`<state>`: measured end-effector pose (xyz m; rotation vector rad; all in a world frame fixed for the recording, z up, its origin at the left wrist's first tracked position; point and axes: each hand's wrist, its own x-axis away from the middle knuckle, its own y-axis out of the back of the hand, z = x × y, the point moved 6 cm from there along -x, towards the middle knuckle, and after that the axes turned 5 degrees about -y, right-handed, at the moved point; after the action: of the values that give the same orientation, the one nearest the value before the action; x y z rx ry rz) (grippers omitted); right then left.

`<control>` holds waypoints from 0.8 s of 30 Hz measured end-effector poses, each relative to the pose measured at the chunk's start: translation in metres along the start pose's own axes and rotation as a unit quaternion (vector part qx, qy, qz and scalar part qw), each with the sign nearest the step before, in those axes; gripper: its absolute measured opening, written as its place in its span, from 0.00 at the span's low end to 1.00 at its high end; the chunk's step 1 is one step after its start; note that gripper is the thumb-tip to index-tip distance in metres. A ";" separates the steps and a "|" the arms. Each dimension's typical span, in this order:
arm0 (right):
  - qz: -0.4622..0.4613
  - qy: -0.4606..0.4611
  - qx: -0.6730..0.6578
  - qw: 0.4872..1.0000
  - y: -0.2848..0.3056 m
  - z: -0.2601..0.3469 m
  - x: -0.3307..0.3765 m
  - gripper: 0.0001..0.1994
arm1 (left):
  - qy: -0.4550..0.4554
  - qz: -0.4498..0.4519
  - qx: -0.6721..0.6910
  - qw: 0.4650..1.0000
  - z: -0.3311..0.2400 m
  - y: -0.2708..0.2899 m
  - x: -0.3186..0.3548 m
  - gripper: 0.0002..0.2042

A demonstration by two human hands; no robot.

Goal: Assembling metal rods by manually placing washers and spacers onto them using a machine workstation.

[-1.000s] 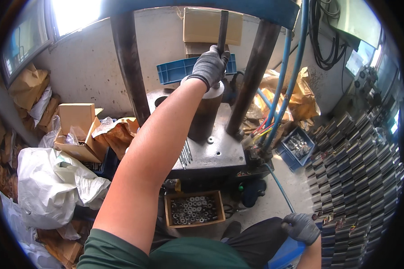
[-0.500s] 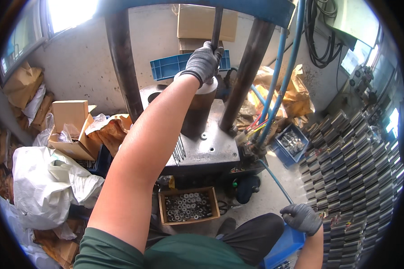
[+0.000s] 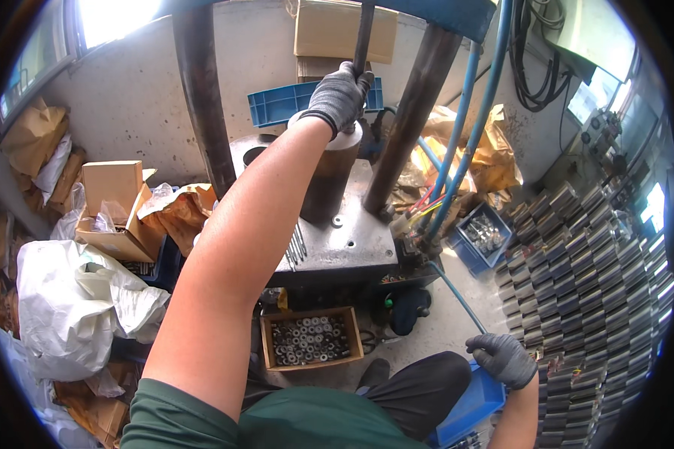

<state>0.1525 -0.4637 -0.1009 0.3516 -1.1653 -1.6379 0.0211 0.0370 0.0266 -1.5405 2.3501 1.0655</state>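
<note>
My left hand (image 3: 341, 97), in a grey glove, reaches far forward and closes around the dark vertical rod (image 3: 363, 34) of a press, right on top of a brown metal cylinder (image 3: 329, 176) standing on the steel press table (image 3: 344, 243). My right hand (image 3: 502, 359), also gloved, hangs low at the right over the rim of a blue plastic bin (image 3: 468, 408); its fingers are curled, and whether it holds anything cannot be seen.
Two dark press columns (image 3: 202, 97) flank the cylinder. A wooden box of metal rings (image 3: 309, 338) sits on the floor below. Stacked metal parts (image 3: 599, 284) fill the right; cardboard boxes (image 3: 112, 206) and white sacks (image 3: 75, 299) lie left. Blue hoses (image 3: 468, 127) run down right.
My left hand has risen from the cylinder's top to grip the rod above it. My right hand stays low at the blue bin, shifted slightly.
</note>
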 end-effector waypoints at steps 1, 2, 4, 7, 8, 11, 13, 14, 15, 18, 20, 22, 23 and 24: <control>0.001 0.000 0.000 1.000 -0.001 -0.003 0.000 0.12 | 0.001 0.000 0.000 1.000 0.000 0.000 0.001 0.19; 0.020 0.029 0.072 0.997 -0.005 -0.006 0.000 0.12 | -0.001 -0.002 0.003 1.000 -0.001 0.001 0.000 0.18; 0.040 0.057 0.144 0.987 -0.010 -0.008 0.000 0.12 | -0.004 -0.004 0.006 1.000 -0.001 0.001 -0.001 0.18; 0.036 -0.017 0.044 0.998 -0.007 -0.015 -0.001 0.14 | 0.000 0.001 -0.005 1.000 -0.001 0.000 0.001 0.18; -0.006 -0.003 0.021 1.000 -0.002 -0.006 0.000 0.15 | 0.002 0.002 0.005 1.000 -0.001 0.000 0.002 0.18; -0.012 0.021 0.054 0.998 -0.004 -0.014 0.000 0.15 | 0.007 0.006 0.019 1.000 0.000 0.000 0.002 0.18; 0.021 0.030 0.109 0.993 -0.008 -0.017 0.001 0.14 | 0.008 0.008 0.024 1.000 0.002 -0.002 0.001 0.18; 0.030 0.011 0.090 0.995 -0.008 -0.016 -0.001 0.14 | 0.008 0.003 0.022 1.000 0.003 -0.002 0.001 0.18; 0.038 -0.008 0.070 0.997 -0.007 -0.015 -0.002 0.14 | 0.007 -0.001 0.020 1.000 0.004 -0.002 0.000 0.18; -0.014 -0.035 -0.006 0.999 0.002 -0.009 -0.002 0.13 | 0.013 0.000 0.019 1.000 0.005 -0.002 0.000 0.18; -0.030 -0.023 -0.015 0.999 0.005 -0.005 0.000 0.14 | 0.008 -0.004 0.015 1.000 0.003 -0.002 0.001 0.18; -0.019 -0.001 0.013 1.000 0.001 -0.009 0.001 0.14 | 0.002 -0.007 0.013 1.000 0.001 -0.003 0.001 0.19; -0.019 -0.001 0.012 1.000 0.001 -0.012 0.000 0.14 | -0.007 -0.014 0.001 1.000 0.001 -0.002 0.000 0.19; 0.014 0.017 0.079 0.997 -0.004 -0.012 -0.002 0.14 | -0.016 -0.020 -0.011 1.000 0.001 0.000 0.000 0.19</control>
<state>0.1593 -0.4683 -0.1107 0.4609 -1.2723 -1.5137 0.0212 0.0375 0.0257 -1.5597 2.2828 1.1036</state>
